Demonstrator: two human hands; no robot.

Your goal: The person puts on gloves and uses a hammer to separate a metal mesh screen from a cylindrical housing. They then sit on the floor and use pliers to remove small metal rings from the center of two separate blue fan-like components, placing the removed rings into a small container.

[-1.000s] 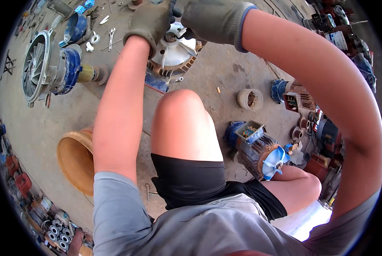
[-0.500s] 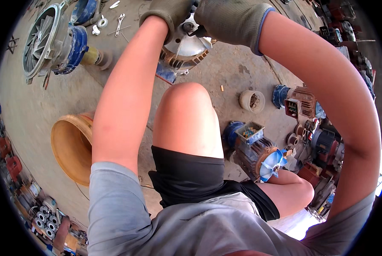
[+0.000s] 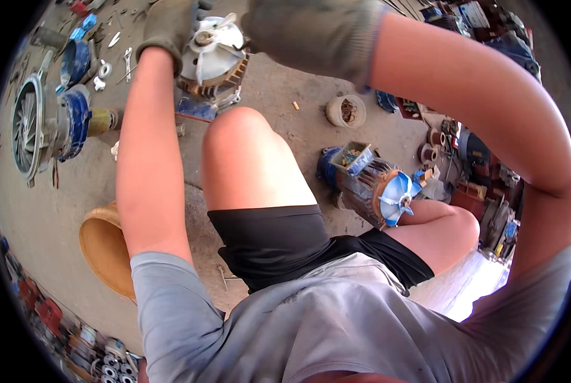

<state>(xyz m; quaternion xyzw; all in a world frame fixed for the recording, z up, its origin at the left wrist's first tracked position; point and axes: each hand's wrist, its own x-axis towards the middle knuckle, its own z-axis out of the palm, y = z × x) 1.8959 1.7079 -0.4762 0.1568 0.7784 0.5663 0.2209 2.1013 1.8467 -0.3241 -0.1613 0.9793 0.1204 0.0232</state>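
An electric motor (image 3: 210, 85) stands on the floor ahead of my raised knee, its pale, bladed cooling fan (image 3: 216, 54) facing up. My left hand (image 3: 166, 29), in a grey-green work glove, lies against the left side of this motor. A few of its fingers show at the top edge, too little to tell their grip. On the fan's right is my right hand (image 3: 311, 38), gloved alike and smeared by motion. Its fingers are mostly cut off or blurred, and a dark tip reaches close to the fan's right edge; whether it touches I cannot tell.
Beside my right leg lies a second motor (image 3: 368, 185) with a blue fan (image 3: 397, 196). A pale tub (image 3: 346, 111) of small parts stands beyond it. To the left are a finned impeller housing (image 3: 29, 126), a wrench (image 3: 128, 64) and a tan bucket (image 3: 100, 246). Machine parts crowd both sides.
My view has shifted, so the fan motor sits further left in it. My hands have moved apart: the left is on the motor's left side, the right has drawn off the fan's middle.
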